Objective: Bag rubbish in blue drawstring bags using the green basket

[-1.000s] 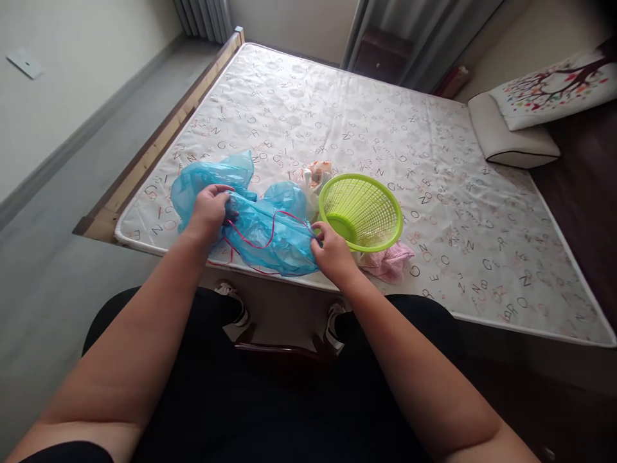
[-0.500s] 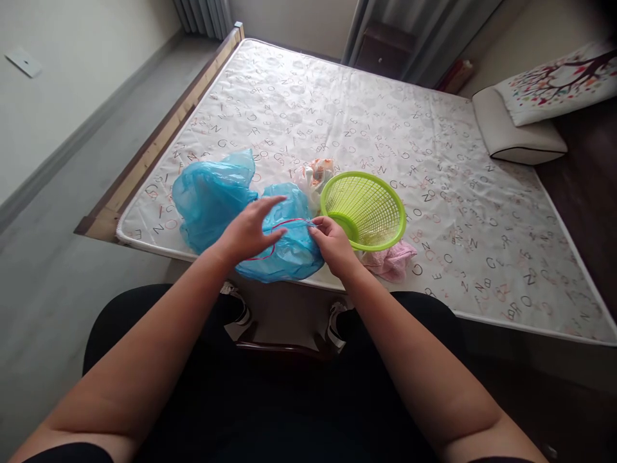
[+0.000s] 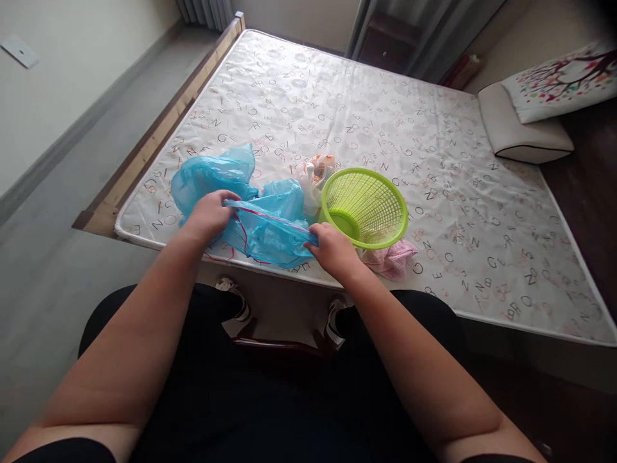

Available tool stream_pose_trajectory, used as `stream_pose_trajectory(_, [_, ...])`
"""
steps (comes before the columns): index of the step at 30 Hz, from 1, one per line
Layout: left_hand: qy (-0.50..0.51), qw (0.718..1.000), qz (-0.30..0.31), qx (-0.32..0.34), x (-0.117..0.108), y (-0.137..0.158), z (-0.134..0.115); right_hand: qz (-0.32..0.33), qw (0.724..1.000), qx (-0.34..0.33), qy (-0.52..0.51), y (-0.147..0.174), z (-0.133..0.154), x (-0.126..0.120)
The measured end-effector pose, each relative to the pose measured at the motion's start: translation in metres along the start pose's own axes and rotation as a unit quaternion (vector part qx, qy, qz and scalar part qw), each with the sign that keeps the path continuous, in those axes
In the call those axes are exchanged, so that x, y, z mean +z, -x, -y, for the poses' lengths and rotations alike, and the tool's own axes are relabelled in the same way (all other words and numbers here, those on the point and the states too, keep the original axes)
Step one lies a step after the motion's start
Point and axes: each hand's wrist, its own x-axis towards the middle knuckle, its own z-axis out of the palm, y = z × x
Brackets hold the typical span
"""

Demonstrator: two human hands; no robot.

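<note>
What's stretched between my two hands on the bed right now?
In the head view, the blue plastic bag with its red drawstring spans the gap between the left hand and right hand; both grip its edge.

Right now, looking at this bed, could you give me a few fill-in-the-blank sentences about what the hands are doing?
1. Both hands, left hand and right hand, grip a ____ plastic bag.
2. A thin ____ drawstring runs along the bag's edge.
3. The green basket lies beside the ____ hand.
4. A ____ cloth pokes out from under the basket.

Missing words: blue; red; right; pink
</note>
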Motion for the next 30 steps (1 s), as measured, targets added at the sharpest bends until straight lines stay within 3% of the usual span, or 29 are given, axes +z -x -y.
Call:
stream_pose_trajectory(2, [0.048, 0.998, 0.020, -0.025, 0.003, 0.004, -0.005, -0.010, 1.000, 0.022, 0.001, -0.003, -0.002, 0.001])
stream_pose_trajectory(8, [0.196, 0.975, 0.057, -0.092, 0.014, 0.006, -0.015, -0.043, 0.983, 0.084, -0.158, -0.014, -0.005, -0.001])
stream_pose_trajectory(18, [0.267, 0.959, 0.060, -0.069, 0.016, 0.004, -0.008, -0.041, 0.949, 0.112, -0.293, -0.014, -0.008, 0.007])
stream_pose_trajectory(25, [0.276, 0.955, 0.030, -0.103, 0.016, -0.001, -0.006, -0.028, 0.955, 0.117, -0.271, -0.010, -0.001, -0.001])
stream_pose_trajectory(30, [0.249, 0.965, 0.010, -0.083, 0.014, -0.007, 0.004, 0.034, 0.972, 0.084, -0.219, -0.009, -0.005, 0.002])
